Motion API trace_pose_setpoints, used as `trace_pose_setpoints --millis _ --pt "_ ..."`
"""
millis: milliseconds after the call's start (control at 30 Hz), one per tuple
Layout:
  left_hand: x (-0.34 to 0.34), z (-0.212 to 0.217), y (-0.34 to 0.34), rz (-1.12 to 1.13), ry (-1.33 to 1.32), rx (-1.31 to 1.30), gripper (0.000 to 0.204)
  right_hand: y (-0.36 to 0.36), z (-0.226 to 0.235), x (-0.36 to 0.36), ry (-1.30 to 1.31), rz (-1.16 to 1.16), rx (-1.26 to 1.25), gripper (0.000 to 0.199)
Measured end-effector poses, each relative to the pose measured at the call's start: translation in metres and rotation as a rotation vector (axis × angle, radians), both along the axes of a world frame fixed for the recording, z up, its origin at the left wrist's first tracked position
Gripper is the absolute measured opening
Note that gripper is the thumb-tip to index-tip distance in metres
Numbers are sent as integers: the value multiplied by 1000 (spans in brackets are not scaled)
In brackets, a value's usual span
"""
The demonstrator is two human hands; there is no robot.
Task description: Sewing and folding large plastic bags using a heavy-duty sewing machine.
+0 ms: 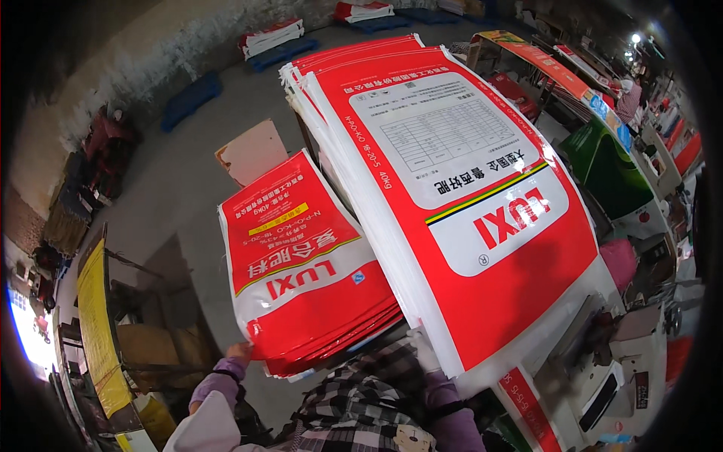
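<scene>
Sacks (290, 233) fill the smaller pile (331, 343), left hand (240, 352) grasping its near-left corner, likely steadying it; right hand's (425, 349) grip I can't tell.

Blue sheet (190, 100), yellow-topped table (98, 324), grey floor (175, 162)

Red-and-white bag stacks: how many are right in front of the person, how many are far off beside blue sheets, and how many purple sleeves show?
Front stacks: 2 (larger stack, smaller stack)
Far stacks: 2 (left far stack, right far stack)
Purple sleeves: 2 (left sleeve, right sleeve)
Total: 6
</scene>
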State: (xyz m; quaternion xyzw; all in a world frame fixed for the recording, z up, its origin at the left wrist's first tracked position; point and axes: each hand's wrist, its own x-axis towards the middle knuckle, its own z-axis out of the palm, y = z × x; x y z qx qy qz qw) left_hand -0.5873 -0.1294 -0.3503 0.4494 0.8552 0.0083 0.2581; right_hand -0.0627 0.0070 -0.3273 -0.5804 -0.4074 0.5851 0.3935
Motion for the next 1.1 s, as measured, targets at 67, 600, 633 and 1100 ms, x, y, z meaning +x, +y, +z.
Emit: trace_pose_setpoints --millis 67,600,633,1100 --pt "5 -27 8 46 -57 72 33 -4 -6 0 -26 -10 15 35" --pt "375 197 222 -1066 -848 789 18 -97 95 24 -510 325 311 27" --pt "426 210 210 -1276 -739 691 23 -99 101 23 -553 400 347 26" --pt "547 184 220 -1280 -1034 70 10 -134 191 164 -322 -745 26 33"
